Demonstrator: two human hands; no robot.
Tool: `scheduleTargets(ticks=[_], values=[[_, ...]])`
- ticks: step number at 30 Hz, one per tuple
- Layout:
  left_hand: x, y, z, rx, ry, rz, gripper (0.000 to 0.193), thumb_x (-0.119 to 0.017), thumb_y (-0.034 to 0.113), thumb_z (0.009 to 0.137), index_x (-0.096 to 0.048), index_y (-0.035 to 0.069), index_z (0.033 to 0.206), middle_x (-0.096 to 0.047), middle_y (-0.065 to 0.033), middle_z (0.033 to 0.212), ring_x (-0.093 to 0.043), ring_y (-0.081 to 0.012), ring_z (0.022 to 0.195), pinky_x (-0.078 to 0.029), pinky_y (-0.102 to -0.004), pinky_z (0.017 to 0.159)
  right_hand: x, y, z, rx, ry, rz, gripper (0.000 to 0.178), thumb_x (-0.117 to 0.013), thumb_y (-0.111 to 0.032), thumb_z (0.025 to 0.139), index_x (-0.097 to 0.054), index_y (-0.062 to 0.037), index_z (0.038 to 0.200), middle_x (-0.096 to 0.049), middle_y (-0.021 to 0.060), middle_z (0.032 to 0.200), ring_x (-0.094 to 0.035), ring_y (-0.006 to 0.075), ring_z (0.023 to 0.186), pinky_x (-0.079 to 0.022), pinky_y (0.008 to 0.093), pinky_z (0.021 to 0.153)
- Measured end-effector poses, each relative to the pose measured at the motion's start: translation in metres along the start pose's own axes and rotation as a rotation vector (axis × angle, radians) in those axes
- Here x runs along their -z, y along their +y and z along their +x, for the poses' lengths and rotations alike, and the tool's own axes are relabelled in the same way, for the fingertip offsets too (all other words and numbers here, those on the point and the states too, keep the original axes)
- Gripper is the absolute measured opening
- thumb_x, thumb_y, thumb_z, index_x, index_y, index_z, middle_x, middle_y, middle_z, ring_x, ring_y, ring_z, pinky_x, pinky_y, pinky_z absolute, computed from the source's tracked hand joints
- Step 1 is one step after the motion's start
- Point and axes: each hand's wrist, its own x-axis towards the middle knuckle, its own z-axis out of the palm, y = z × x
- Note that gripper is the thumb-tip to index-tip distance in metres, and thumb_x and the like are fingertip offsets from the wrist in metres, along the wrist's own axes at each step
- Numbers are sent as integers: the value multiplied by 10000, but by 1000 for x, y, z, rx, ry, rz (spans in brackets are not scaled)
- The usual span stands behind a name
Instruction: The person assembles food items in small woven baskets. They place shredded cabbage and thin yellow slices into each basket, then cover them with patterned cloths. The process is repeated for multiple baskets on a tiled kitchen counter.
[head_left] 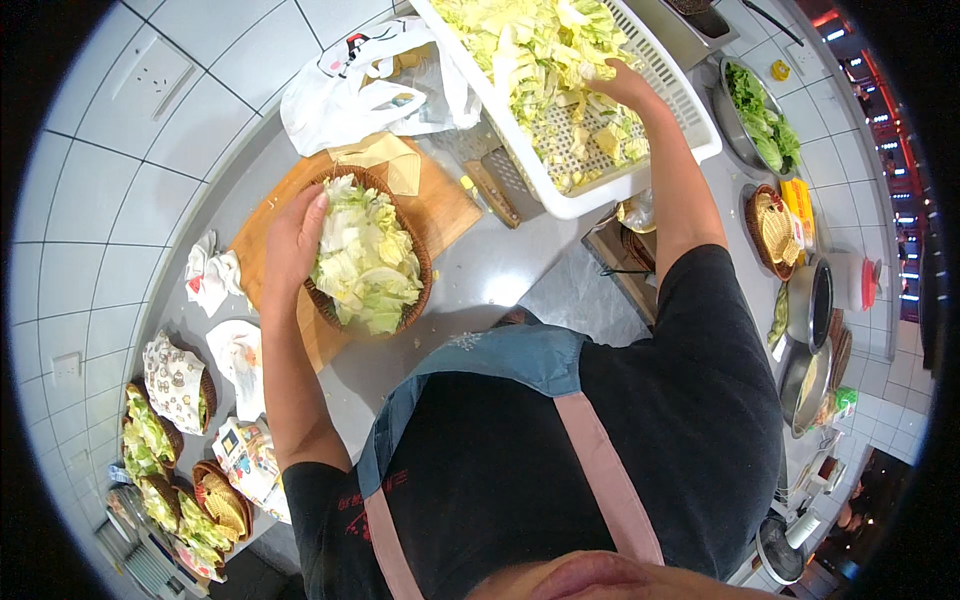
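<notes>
A round wicker basket (423,240) of torn cabbage leaves (368,265) sits over a wooden cutting board (455,210). My left hand (297,230) grips its left rim, the thumb on the rim beside the leaves. Farther off to the right, my right hand (622,86) reaches into a white slotted crate (565,203) of chopped cabbage (540,60). Its fingers curl into the pale leaves, and their tips are partly hidden there. A folded tan cloth or paper (385,160) lies on the board behind the basket.
A white plastic bag (335,100) stands behind the board. Beside the crate lie a grater (505,173) and a wooden-handled tool (490,195). Filled baskets (150,430) line the left. A metal bowl of greens (760,115) and pans (808,310) stand on the right.
</notes>
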Motion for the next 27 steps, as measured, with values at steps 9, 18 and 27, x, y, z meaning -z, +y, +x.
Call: scheduleTargets(ticks=[9,18,27], values=[[-5,-6,-10,34,155,-190,498,-453,358,961,-513,-30,1266,-586,-179,1219,-538,-255,1153,-375,-329,1002,-49,-2,14,253,-200,-259,361,-678,-249,723,-619,-105,1049,-634,135,1075,-619,327,910,-506,387,755],[-4,-18,-32,239,535,-703,568,-378,431,984,-486,-39,1286,-587,-158,1171,-538,-221,1105,-380,-333,1000,-40,-36,-9,-99,-243,-24,621,-667,-314,736,-467,-53,1263,-584,188,1168,-597,308,1008,-529,470,689],[-3,-30,-73,310,600,-749,531,-405,404,974,-514,-30,1261,-593,-143,1136,-542,-204,1057,-390,-321,974,-14,14,10,-74,-359,353,328,-590,-170,815,-594,-16,1104,-644,108,767,-594,211,561,-463,319,449]])
